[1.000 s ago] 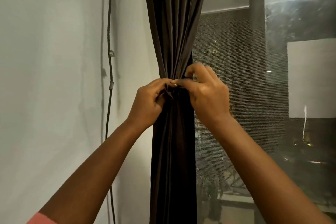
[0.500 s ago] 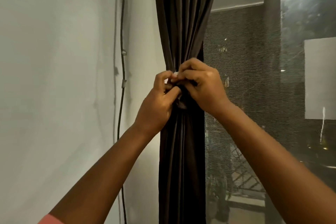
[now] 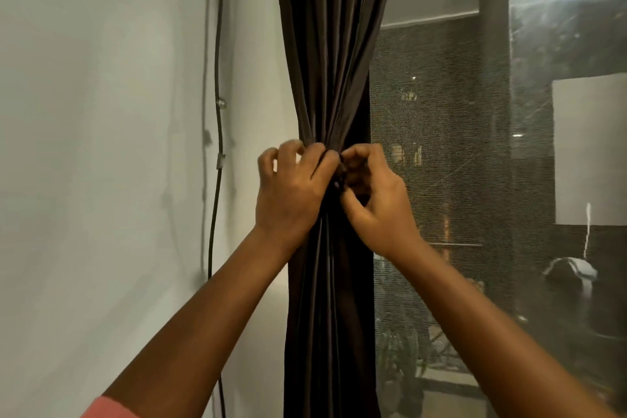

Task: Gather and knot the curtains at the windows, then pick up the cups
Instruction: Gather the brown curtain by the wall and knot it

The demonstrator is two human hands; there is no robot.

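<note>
A dark brown curtain (image 3: 330,54) hangs gathered into a narrow bundle between the white wall and the window. At the bundle's pinched waist, my left hand (image 3: 288,193) grips the fabric from the left with curled fingers. My right hand (image 3: 376,200) pinches the fabric or a thin dark tie at the same spot from the right, thumb and fingertips meeting. The two hands nearly touch. The knot itself is hidden behind my fingers. No cups are in view.
A black cable (image 3: 217,132) clipped to the white wall (image 3: 101,146) runs down left of the curtain. Right of it is a mesh screen (image 3: 441,146) over dark window glass (image 3: 570,27) that reflects a ceiling light.
My hands have drawn slightly apart at the curtain's waist: the left now sits on the left side, the right on the right. The view has drifted a little.
</note>
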